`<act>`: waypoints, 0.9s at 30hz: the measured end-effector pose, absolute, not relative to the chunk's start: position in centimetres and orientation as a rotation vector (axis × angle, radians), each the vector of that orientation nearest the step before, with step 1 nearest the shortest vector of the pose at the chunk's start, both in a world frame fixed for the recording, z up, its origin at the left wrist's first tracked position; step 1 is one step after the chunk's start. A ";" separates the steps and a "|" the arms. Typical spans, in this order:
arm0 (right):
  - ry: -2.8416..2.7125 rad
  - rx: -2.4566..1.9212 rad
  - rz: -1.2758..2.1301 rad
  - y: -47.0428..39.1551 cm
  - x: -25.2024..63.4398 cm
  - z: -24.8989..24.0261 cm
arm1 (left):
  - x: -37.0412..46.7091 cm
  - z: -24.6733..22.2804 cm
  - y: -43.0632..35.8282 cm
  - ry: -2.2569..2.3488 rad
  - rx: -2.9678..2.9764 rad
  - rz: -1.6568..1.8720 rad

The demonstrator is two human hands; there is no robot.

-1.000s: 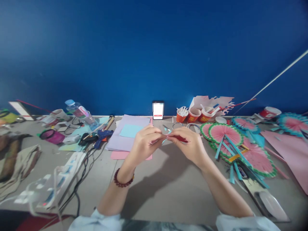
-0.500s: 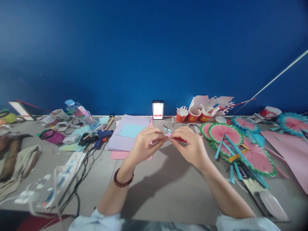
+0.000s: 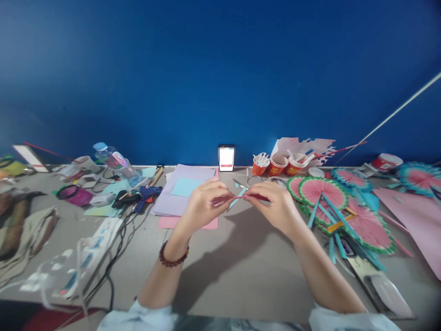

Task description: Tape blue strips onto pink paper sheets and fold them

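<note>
My left hand [image 3: 203, 204] and my right hand [image 3: 275, 204] are raised above the grey table [image 3: 241, 271], fingertips close together. Between them they pinch a thin folded strip of pink and red paper [image 3: 237, 198], held roughly level. A light blue strip [image 3: 236, 201] shows just behind it; whether it is part of the held piece I cannot tell. A dark red bead bracelet [image 3: 171, 259] circles my left wrist. Behind my left hand lies a stack of lilac, blue and pink paper sheets [image 3: 186, 193].
Pink-and-green paper fans with blue handles [image 3: 330, 207] cover the right side. Three orange cups [image 3: 279, 164] and a phone [image 3: 226, 158] stand at the blue wall. A glue gun [image 3: 144, 195], water bottle [image 3: 115, 163], cables and a power strip [image 3: 82, 264] lie left.
My hands have drawn slightly apart, showing more of the strip between them. My left wrist has shifted a little left and away.
</note>
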State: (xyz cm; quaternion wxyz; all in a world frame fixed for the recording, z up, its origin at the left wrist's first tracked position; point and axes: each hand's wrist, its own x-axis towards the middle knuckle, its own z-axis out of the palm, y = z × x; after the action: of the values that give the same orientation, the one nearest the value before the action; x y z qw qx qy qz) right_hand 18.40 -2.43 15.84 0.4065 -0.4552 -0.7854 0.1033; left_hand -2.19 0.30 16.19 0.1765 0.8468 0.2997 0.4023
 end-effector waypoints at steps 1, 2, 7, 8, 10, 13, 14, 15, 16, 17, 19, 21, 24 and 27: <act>-1.988 -1.142 0.242 -2.4 18.3 15.8 | -2.1 16.1 0.3 0.859 2.423 1.143; -1.995 -1.136 0.226 -2.4 18.3 15.7 | -2.1 16.0 0.3 0.867 2.447 1.150; -1.983 -1.128 0.191 -2.3 18.0 15.5 | -2.1 15.7 0.4 0.883 2.523 1.164; -1.970 -1.127 0.200 -2.3 18.0 15.5 | -2.1 15.7 0.4 0.880 2.525 1.166; -1.937 -1.116 0.224 -2.3 17.9 15.4 | -2.0 15.8 0.3 0.871 2.521 1.180; -1.896 -1.073 0.240 -2.2 17.9 15.2 | -1.9 15.7 0.3 0.858 2.507 1.232; -1.889 -1.062 0.238 -2.2 17.9 15.2 | -1.9 15.7 0.4 0.856 2.504 1.246; -1.887 -1.056 0.233 -2.2 17.9 15.1 | -1.9 15.6 0.4 0.853 2.501 1.255; -1.889 -1.055 0.229 -2.2 17.9 15.1 | -1.9 15.5 0.5 0.855 2.497 1.258; -1.892 -1.056 0.226 -2.1 17.9 15.1 | -1.8 15.5 0.5 0.860 2.494 1.253; -1.900 -1.059 0.221 -2.1 17.9 15.1 | -1.8 15.4 0.6 0.870 2.489 1.240; -1.908 -1.058 0.214 -2.1 17.8 15.1 | -1.9 15.4 0.7 0.877 2.485 1.222; -1.921 -1.061 0.203 -2.2 17.8 15.1 | -2.0 15.6 0.7 0.882 2.451 1.182; -1.937 -1.090 0.206 -2.1 17.8 15.0 | -2.1 15.6 0.8 0.874 2.345 1.100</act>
State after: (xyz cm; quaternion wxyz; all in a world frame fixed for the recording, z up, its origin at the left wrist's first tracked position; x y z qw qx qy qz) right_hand 17.83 -2.13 15.02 0.4390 -0.4388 -0.7797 0.0831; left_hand -2.14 0.80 15.58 0.2026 0.8401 0.3130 0.3940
